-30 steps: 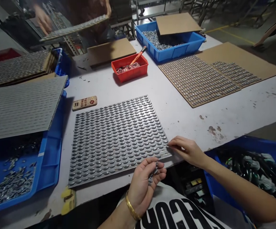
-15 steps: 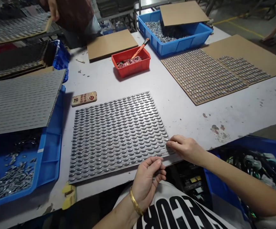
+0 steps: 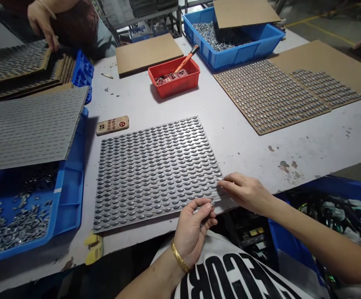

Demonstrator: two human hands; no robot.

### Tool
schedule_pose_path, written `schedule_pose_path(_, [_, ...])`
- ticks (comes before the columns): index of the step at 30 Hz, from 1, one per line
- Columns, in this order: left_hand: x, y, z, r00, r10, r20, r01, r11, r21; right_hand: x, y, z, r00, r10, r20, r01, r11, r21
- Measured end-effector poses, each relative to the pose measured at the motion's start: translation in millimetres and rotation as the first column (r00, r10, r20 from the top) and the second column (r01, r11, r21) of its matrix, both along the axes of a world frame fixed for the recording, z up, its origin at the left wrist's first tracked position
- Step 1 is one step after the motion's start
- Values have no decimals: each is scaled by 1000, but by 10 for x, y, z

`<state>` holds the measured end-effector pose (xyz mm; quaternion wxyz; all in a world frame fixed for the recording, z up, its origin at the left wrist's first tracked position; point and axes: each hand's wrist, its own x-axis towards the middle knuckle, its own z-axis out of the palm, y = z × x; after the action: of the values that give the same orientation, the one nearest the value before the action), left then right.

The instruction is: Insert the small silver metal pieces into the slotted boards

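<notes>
- Worktop (image 3: 249, 155): grey and scuffed. A studded cardboard sheet (image 3: 332, 58) lies at the far right; a red tray (image 3: 174, 83) with an orange-handled tool (image 3: 185, 59) sits beyond your work.
- Blue bin (image 3: 71, 199): left of your work, loose metal pieces inside, a ridged sheet lying over part of it.
- Studded board (image 3: 155, 174): flat on the worktop right in front of you, tight overlapping rows of grey metal pieces. Best to keep each row lapped the same way.
- Right grip (image 3: 245, 192): released, fingertips resting on the board's near right corner. Steady it lightly, so nothing shifts.
- Left grip (image 3: 192, 232): clenched on small metal pieces (image 3: 203, 209), just off the board's near edge. Feed them singly — fewer slips.
</notes>
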<state>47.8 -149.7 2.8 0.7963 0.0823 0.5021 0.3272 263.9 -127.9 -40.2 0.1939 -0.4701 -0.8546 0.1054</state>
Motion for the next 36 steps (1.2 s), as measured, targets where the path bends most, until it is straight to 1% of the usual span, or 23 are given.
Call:
schedule_pose_path(2, [11, 0, 4, 1000, 10, 11, -11, 1000, 6, -71, -52, 67, 978, -22, -208, 8, 998, -70])
schedule_pose_path(3, [19, -2, 4, 1000, 14, 19, -14, 1000, 4, -122, -90, 97, 946, -36, -323, -8, 991, -133])
schedule_pose_path(5, [36, -9, 5, 999, 17, 35, -17, 1000, 1, -244, -180, 129, 845, -90, -527, -56, 965, -255])
schedule_pose_path(6, [44, -14, 5, 999, 15, 41, -15, 1000, -1, -307, -228, 128, 786, -131, -604, -68, 953, -295])
schedule_pose_path(8, [56, -29, 3, 999, 8, 53, -8, 1000, 1, -416, -317, 96, 670, -218, -710, -59, 937, -344])
schedule_pose_path(9, [59, -37, 1, 998, 5, 55, -5, 1000, 1, -455, -356, 71, 626, -251, -738, -53, 931, -361])
schedule_pose_path(10, [61, -46, -3, 999, 2, 53, -2, 1000, 1, -482, -390, 45, 599, -277, -752, -49, 924, -379])
schedule_pose_path(11, [62, -56, -9, 999, 0, 48, 0, 1000, 0, -496, -419, 21, 588, -292, -754, -51, 917, -395])
schedule_pose_path(16, [70, -113, -62, 1000, -1, 21, 0, 1000, 14, -470, -530, -47, 611, -307, -729, -61, 900, -431])
schedule_pose_path(19, [78, -140, -92, 1000, -5, 9, 5, 999, 49, -466, -573, -55, 609, -315, -728, -51, 900, -432])
schedule_pose_path(23, [81, -155, -97, 1000, 11, -7, -10, 999, 53, -527, -612, -54, 614, -323, -720, -29, 902, -430])
schedule_pose_path(27, [86, -150, -79, 1000, -11, 1, 11, 999, 48, -586, -637, -39, 593, -370, -715, 23, 896, -444])
schedule_pose_path(29, [91, -144, -75, 1000, -25, 13, 24, 999, 46, -568, -613, -28, 604, -382, -700, 75, 901, -427])
schedule_pose_path(31, [91, -140, -79, 999, -27, 21, 27, 999, 29, -506, -548, -25, 651, -364, -666, 137, 919, -369])
schedule_pose_path(33, [85, -141, -83, 1000, -16, 20, 16, 1000, -7, -415, -453, -42, 741, -307, -597, 173, 947, -272])
schedule_pose_path(36, [64, -149, -80, 1000, 2, 13, -1, 999, -55, -290, -313, -110, 895, -167, -414, 126, 984, -124])
